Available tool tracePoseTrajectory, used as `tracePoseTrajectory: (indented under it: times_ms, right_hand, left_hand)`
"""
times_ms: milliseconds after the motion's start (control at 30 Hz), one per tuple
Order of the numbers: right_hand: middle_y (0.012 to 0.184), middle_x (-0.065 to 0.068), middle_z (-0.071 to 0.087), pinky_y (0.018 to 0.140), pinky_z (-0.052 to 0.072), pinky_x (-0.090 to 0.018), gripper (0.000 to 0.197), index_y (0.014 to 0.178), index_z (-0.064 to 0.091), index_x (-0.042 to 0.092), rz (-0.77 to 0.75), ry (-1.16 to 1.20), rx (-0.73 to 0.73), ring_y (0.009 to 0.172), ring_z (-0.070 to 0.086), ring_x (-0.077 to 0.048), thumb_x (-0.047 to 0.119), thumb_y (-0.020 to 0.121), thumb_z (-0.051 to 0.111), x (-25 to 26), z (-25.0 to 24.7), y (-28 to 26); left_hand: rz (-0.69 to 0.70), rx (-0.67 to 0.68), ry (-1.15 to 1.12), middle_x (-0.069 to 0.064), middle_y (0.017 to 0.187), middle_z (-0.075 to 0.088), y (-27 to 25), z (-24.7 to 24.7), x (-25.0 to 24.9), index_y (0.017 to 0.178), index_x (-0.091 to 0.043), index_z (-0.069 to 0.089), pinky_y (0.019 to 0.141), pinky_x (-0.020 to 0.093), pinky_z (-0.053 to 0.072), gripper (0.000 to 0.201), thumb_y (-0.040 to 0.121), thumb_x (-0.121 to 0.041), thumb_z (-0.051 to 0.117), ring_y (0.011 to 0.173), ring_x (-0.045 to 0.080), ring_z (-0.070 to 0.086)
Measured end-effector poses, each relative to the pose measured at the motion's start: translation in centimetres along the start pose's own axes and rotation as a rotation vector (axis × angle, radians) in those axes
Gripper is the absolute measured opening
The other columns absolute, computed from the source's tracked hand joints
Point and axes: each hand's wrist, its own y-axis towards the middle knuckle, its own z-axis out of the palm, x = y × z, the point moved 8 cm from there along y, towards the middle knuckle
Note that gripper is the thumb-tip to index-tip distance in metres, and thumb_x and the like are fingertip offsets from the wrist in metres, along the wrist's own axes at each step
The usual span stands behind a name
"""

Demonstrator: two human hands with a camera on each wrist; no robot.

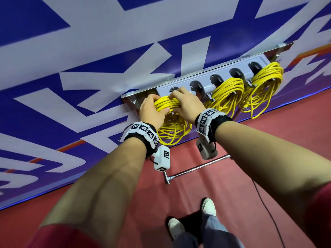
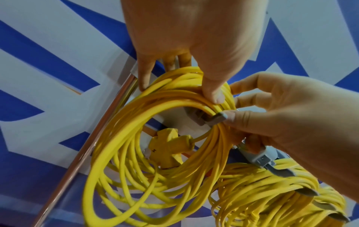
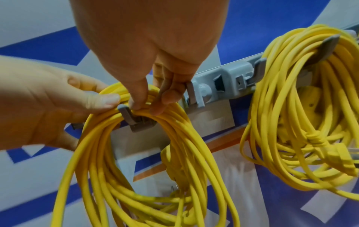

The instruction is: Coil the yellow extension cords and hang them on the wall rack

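Observation:
A yellow cord coil (image 1: pixel 172 130) hangs over the leftmost hook (image 3: pixel 128 116) of the grey wall rack (image 1: pixel 206 83). My left hand (image 1: pixel 158 104) grips the top of this coil's bundle from the left, thumb over the strands (image 2: pixel 179 92). My right hand (image 1: pixel 174 102) pinches the same strands just beside the hook (image 3: pixel 148 107). The coil's yellow multi-outlet end (image 2: pixel 170 147) dangles inside the loop. Two more yellow coils (image 1: pixel 227 92) (image 1: pixel 265 81) hang from hooks further right on the rack.
The rack is mounted on a blue and white banner wall (image 1: pixel 89 59). On the red floor below lie a metal T-shaped bar (image 1: pixel 197 167) and a thin black cable (image 1: pixel 268 212). My white shoes (image 1: pixel 207 206) stand near the wall.

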Motion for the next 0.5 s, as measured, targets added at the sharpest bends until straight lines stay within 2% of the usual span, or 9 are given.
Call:
tracePoseTrajectory:
  times_ms: [133, 233, 367, 500]
  right_hand:
    - [0.119, -0.008, 0.058, 0.089, 0.035, -0.023, 0.030, 0.120, 0.067, 0.018, -0.002, 0.117, -0.062, 0.108, 0.058, -0.026, 0.026, 0.091, 0.066, -0.50, -0.70, -0.03]
    - [0.117, -0.007, 0.060, 0.091, 0.040, -0.028, 0.025, 0.115, 0.071, 0.018, 0.050, 0.148, -0.103, 0.109, 0.057, -0.025, 0.023, 0.092, 0.066, -0.59, -0.63, 0.34]
    - [0.116, -0.006, 0.061, 0.095, 0.045, -0.036, 0.027, 0.115, 0.072, 0.019, 0.056, 0.140, -0.090, 0.109, 0.058, -0.025, 0.024, 0.089, 0.069, -0.70, -0.51, 0.52]
    - [0.120, -0.004, 0.060, 0.093, 0.047, -0.039, 0.027, 0.117, 0.070, 0.021, 0.069, 0.086, -0.102, 0.111, 0.057, -0.025, 0.026, 0.091, 0.066, -0.25, -0.66, 0.40]
  left_hand:
    - [-0.045, 0.027, -0.033, -0.002, 0.102, 0.065, -0.02, 0.34, 0.38, 0.099, -0.032, 0.055, 0.084, 0.036, 0.053, 0.042, 0.069, -0.030, 0.085, 0.090, 0.018, 0.062]
    - [-0.042, 0.025, -0.038, -0.003, 0.103, 0.064, 0.11, 0.27, 0.58, 0.098, -0.031, 0.056, 0.084, 0.037, 0.054, 0.040, 0.070, -0.030, 0.085, 0.091, 0.018, 0.062]
    - [-0.031, 0.042, -0.025, -0.003, 0.103, 0.064, 0.15, 0.47, 0.59, 0.096, -0.031, 0.055, 0.082, 0.037, 0.054, 0.038, 0.071, -0.030, 0.083, 0.091, 0.018, 0.062]
    - [-0.025, 0.067, -0.026, -0.004, 0.103, 0.065, 0.11, 0.47, 0.63, 0.099, -0.031, 0.055, 0.085, 0.041, 0.053, 0.038, 0.072, -0.032, 0.081, 0.094, 0.020, 0.062]
